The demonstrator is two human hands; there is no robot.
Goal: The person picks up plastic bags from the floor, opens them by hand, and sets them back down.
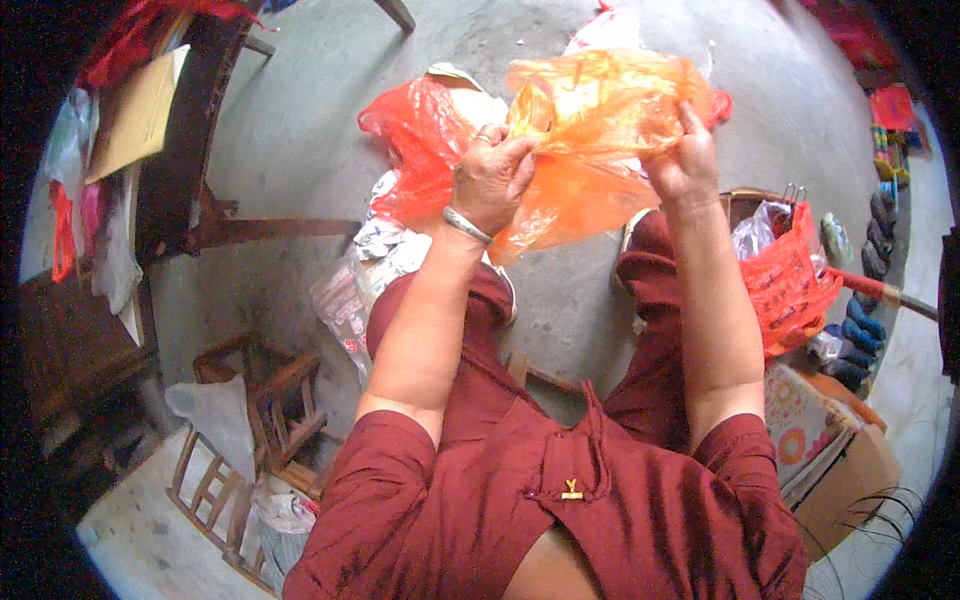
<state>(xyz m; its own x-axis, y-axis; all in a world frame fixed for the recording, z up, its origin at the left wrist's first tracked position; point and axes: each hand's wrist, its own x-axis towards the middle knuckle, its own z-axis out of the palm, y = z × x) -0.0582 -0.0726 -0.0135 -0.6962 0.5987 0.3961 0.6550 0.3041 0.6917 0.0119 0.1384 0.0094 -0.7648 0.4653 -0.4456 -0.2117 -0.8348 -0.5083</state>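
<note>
An orange plastic bag, thin and see-through, is spread between my two hands above the floor. My left hand, with a ring and a silver bangle, pinches a gathered part of it between thumb and fingers. On the other side my right hand grips the bag's edge, its thumb raised along the film. A loose orange fold hangs down between my knees. Beyond my left hand a red plastic bag lies on the floor. A whitish bag lies behind the orange one, partly hidden by it.
By my right leg stands a red printed plastic bag, near a rod with a red part and a cardboard box. Several dark shoes line the right wall. At left are wooden chairs and dark wooden furniture.
</note>
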